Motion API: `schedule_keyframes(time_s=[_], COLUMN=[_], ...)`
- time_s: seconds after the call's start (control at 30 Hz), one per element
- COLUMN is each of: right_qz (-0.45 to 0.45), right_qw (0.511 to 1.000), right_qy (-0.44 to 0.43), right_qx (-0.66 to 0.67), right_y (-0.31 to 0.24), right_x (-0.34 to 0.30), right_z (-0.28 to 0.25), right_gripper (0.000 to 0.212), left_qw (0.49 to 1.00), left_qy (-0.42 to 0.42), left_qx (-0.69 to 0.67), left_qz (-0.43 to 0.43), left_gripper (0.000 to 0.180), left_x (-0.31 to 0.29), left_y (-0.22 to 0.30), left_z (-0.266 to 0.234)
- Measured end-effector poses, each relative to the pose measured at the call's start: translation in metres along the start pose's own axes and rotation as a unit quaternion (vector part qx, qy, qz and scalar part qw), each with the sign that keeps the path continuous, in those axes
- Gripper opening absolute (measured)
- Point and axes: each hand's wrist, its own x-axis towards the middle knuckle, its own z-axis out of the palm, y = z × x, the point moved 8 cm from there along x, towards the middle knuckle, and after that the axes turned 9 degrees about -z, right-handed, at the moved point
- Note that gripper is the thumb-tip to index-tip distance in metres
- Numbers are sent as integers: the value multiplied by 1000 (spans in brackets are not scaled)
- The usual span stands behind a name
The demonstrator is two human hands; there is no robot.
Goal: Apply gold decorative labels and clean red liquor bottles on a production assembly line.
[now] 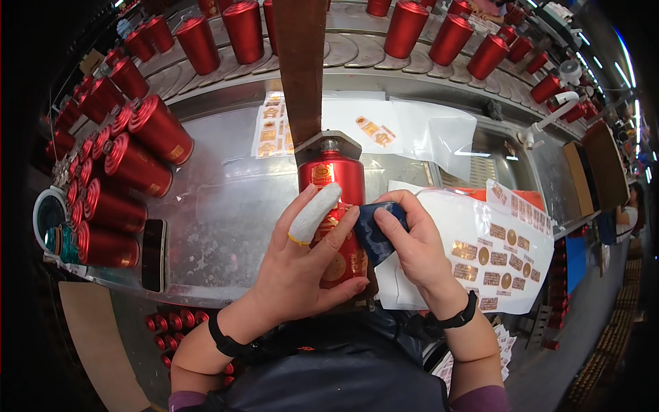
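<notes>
A red metallic bottle (349,180) with gold decoration lies in front of me, its neck end at a metal bracket (343,143). Across its upper side rests my left hand (302,268), fingers stretched and apart; one finger wears a whitish cloth finger cover (314,214) with a yellow edge. My right hand (420,247) pinches a dark blue, glossy flat scraper (374,237) between thumb and fingers. The scraper's edge is against the bottle's right side, close to my left index fingertip. My left hand covers part of the decoration.
Several red bottles (141,165) crowd the left of the metal table (213,206), near a black phone (154,255). Sticker sheets (473,240) lie on the right, before a sink (508,154). A brown post (302,62) rises ahead; a conveyor (364,51) carries more bottles behind.
</notes>
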Motion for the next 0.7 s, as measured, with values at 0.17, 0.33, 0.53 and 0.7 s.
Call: schedule_keyframes(time_s=[0.17,0.33,0.53,0.7], right_qz=[11,2,22,45], right_qw=[1000,1000,1000,999], right_qy=[11,14,17,7], right_qx=[6,11,12,6], right_y=[3,5,9,10], right_x=[-1,0,-4,-12], right_z=[-3,-5,-11,-14], right_gripper=[19,19,19,20], left_qw=[1000,1000,999,999], left_qy=[1,0,28,20], left_qx=[-7,-12,-14,27], left_qz=[5,8,-18,4], left_gripper=[75,76,81,80], left_x=[1,0,-8,-11], left_y=[1,1,-6,-7], left_z=[1,3,2,6])
